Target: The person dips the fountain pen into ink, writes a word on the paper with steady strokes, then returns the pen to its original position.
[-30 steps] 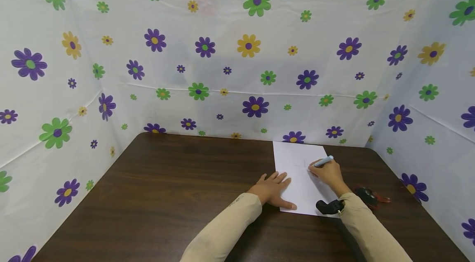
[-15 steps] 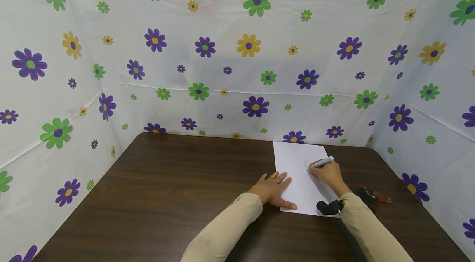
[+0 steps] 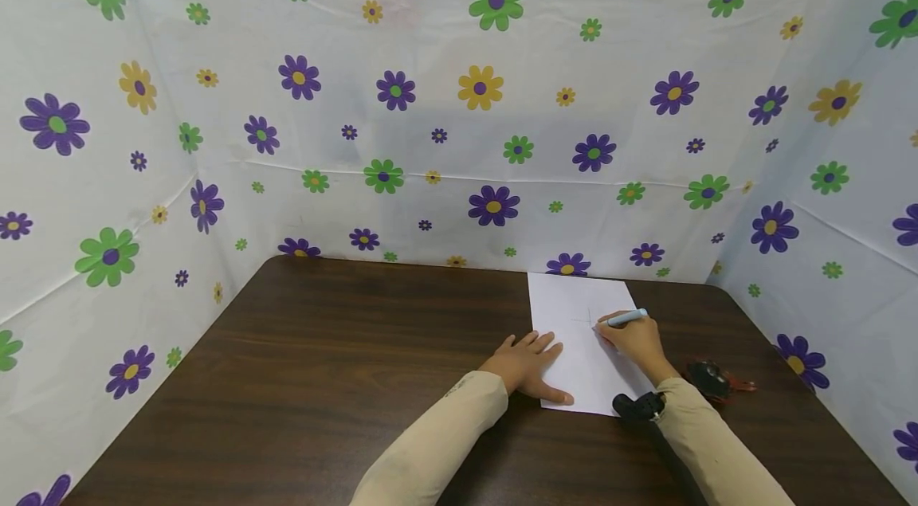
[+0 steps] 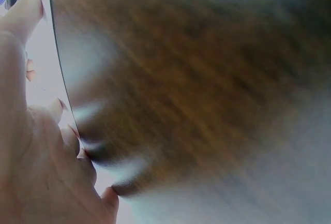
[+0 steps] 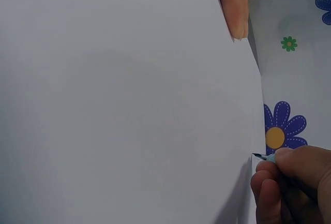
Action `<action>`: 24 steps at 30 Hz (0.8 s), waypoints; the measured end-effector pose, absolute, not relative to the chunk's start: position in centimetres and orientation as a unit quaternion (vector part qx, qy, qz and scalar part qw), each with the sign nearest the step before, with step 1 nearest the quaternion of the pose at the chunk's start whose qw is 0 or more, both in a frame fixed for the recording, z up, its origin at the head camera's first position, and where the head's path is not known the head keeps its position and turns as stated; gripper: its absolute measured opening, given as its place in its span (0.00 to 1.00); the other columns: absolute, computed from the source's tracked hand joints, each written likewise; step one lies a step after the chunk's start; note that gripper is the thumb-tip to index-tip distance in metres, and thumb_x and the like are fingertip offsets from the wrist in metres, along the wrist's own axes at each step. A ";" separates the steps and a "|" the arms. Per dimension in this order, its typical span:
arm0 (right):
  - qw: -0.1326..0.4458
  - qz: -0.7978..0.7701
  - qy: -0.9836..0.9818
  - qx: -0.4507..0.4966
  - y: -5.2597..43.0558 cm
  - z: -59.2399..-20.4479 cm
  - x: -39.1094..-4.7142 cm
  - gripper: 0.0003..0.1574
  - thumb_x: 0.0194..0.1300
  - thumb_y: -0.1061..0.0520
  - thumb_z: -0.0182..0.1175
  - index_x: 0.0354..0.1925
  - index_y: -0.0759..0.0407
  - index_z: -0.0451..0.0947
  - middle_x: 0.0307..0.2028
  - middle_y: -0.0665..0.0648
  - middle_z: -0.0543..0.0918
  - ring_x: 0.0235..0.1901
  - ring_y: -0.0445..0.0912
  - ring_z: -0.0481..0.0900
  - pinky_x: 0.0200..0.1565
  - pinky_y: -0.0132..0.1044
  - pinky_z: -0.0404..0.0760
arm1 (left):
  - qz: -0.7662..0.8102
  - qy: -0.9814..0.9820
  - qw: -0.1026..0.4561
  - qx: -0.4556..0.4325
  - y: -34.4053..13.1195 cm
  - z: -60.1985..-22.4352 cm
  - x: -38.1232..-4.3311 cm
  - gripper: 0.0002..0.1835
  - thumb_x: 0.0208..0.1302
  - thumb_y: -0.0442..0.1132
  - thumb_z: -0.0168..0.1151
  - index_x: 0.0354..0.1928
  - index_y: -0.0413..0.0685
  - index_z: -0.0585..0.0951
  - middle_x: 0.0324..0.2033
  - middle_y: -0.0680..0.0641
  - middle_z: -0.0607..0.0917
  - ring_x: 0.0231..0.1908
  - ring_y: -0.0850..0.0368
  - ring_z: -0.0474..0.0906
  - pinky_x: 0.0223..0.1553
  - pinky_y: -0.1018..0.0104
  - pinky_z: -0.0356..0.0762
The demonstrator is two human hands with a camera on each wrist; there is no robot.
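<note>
A sheet of white paper (image 3: 581,378) lies on the brown table, with faint thin lines (image 3: 590,319) crossing near its middle. My left hand (image 3: 527,366) rests with fingers spread over the paper's left edge; in the left wrist view its palm and fingertips show along that edge. My right hand (image 3: 637,343) pinches a light blue pen (image 3: 627,317) between thumb and fingers, its tip at the paper beside the crossing lines. From the right wrist, the pen's dark tip (image 5: 260,155) and the pinching fingers (image 5: 302,167) appear at the lower right.
To the right of the right wrist lies a dark, rounded object with red parts (image 3: 710,381). A black device (image 3: 638,406) is strapped on the right wrist. White flowered cloth (image 3: 430,131) hangs behind and on both sides of the wood-grain table (image 3: 323,378).
The pen's rear end has tipped lower and slightly right, and the right wrist has turned a little. The horizontal line now shows crossing the vertical one. My left hand stays put.
</note>
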State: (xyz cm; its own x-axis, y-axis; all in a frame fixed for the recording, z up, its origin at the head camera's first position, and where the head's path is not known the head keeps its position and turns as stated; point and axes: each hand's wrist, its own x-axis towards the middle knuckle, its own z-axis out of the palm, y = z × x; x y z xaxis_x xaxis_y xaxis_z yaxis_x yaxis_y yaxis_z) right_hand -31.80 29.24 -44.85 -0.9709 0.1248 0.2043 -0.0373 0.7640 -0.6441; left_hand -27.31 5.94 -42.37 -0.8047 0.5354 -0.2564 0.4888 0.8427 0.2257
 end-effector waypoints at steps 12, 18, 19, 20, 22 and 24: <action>0.113 0.347 -0.930 -0.038 29.7 -44.6 -31.1 0.14 0.57 0.56 0.67 0.37 0.65 0.85 0.26 0.57 0.86 0.19 0.42 0.76 0.21 0.34 0.75 | 0.070 0.947 0.154 0.272 6.1 -42.2 -27.2 0.48 0.54 0.74 0.55 0.75 0.69 0.52 0.75 0.62 0.48 0.74 0.62 0.41 0.72 0.54 0.41; 0.097 0.357 -0.927 -0.053 30.1 -44.5 -30.4 0.14 0.57 0.55 0.67 0.38 0.66 0.85 0.28 0.58 0.87 0.22 0.43 0.77 0.23 0.34 0.76 | 0.069 0.946 0.154 0.275 6.0 -42.2 -27.1 0.49 0.54 0.74 0.55 0.75 0.68 0.52 0.75 0.61 0.48 0.74 0.61 0.41 0.72 0.53 0.41; 0.097 0.356 -0.928 -0.052 30.2 -44.5 -30.3 0.14 0.57 0.55 0.68 0.38 0.65 0.85 0.28 0.58 0.87 0.23 0.43 0.77 0.23 0.34 0.76 | 0.070 0.946 0.154 0.276 6.0 -42.1 -27.1 0.49 0.54 0.74 0.55 0.75 0.67 0.52 0.75 0.61 0.48 0.74 0.61 0.41 0.72 0.53 0.41; 0.097 0.354 -0.929 -0.051 30.3 -44.5 -30.2 0.14 0.57 0.55 0.68 0.38 0.65 0.85 0.28 0.58 0.87 0.23 0.43 0.77 0.23 0.34 0.76 | 0.071 0.946 0.154 0.276 6.0 -42.1 -27.1 0.49 0.54 0.74 0.55 0.75 0.67 0.52 0.75 0.60 0.48 0.74 0.60 0.41 0.72 0.53 0.41; 0.092 0.350 -0.931 -0.050 30.5 -44.4 -30.0 0.14 0.58 0.55 0.67 0.38 0.65 0.85 0.29 0.58 0.87 0.24 0.44 0.77 0.24 0.34 0.76 | 0.072 0.946 0.153 0.276 5.9 -42.0 -27.1 0.49 0.54 0.74 0.55 0.75 0.67 0.52 0.75 0.60 0.48 0.74 0.60 0.42 0.72 0.52 0.41; 0.085 0.346 -0.933 -0.054 30.6 -44.3 -29.8 0.14 0.58 0.54 0.66 0.38 0.65 0.85 0.31 0.59 0.87 0.24 0.44 0.77 0.24 0.34 0.77 | 0.073 0.946 0.154 0.275 5.9 -42.0 -27.1 0.49 0.54 0.74 0.55 0.75 0.66 0.52 0.75 0.60 0.49 0.74 0.60 0.42 0.72 0.52 0.41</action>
